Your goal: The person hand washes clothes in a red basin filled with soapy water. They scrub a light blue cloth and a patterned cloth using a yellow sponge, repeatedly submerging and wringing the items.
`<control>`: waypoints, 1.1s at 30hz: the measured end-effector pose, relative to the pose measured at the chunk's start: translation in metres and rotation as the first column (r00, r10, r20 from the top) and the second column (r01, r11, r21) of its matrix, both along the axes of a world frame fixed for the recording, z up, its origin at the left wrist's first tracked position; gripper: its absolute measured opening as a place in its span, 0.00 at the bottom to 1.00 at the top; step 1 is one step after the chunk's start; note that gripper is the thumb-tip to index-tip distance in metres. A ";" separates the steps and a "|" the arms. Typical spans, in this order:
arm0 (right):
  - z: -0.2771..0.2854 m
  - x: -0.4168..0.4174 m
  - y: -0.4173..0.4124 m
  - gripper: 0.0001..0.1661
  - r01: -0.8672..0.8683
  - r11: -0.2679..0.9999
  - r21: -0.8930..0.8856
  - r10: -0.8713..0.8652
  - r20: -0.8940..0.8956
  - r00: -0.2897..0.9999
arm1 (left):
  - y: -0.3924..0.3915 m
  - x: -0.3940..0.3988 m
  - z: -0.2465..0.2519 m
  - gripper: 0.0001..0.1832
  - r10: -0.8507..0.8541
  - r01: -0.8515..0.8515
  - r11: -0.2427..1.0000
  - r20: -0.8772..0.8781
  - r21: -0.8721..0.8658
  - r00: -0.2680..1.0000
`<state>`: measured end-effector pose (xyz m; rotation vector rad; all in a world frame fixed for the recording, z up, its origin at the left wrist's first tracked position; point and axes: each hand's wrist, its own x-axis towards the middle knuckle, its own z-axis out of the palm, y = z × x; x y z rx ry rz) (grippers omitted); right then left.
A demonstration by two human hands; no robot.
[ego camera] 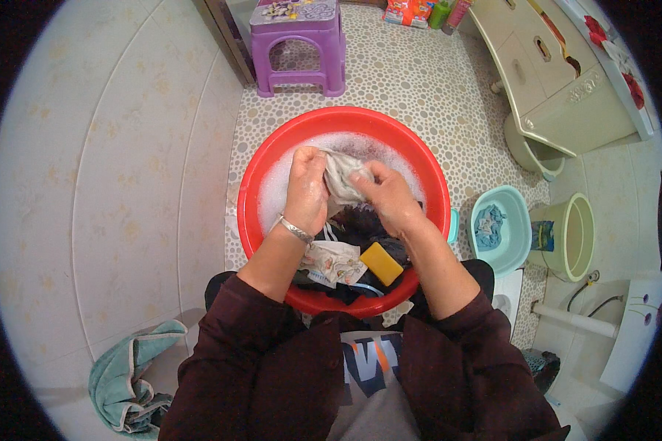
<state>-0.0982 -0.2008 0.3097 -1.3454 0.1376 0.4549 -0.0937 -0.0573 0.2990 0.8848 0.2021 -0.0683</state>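
Note:
A wet, pale grey cloth (343,177) is stretched between my two hands above a red plastic basin (431,165). My left hand (309,190) grips its left end, a silver bracelet on the wrist. At the other end, my right hand (385,193) has its thumb and fingers on the fabric. White suds (278,179) fill the far part of the basin. Nearer me lie dark garments (358,220), a pale patterned cloth (335,262) and a yellow bar of soap (382,263) resting on the laundry.
A purple plastic stool (298,49) stands beyond the basin. At the right are a light blue basin (521,220) holding a blue cloth (490,227), a pale green bucket (579,237) and a cream cabinet (574,105). A green towel (121,375) lies at the lower left, near the tiled wall.

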 end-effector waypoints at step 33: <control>-0.037 -0.023 0.026 0.18 0.282 0.454 -0.845 0.393 0.474 0.788 | -0.027 -0.011 -0.101 0.18 -0.330 0.343 0.875 -0.098 0.342 0.939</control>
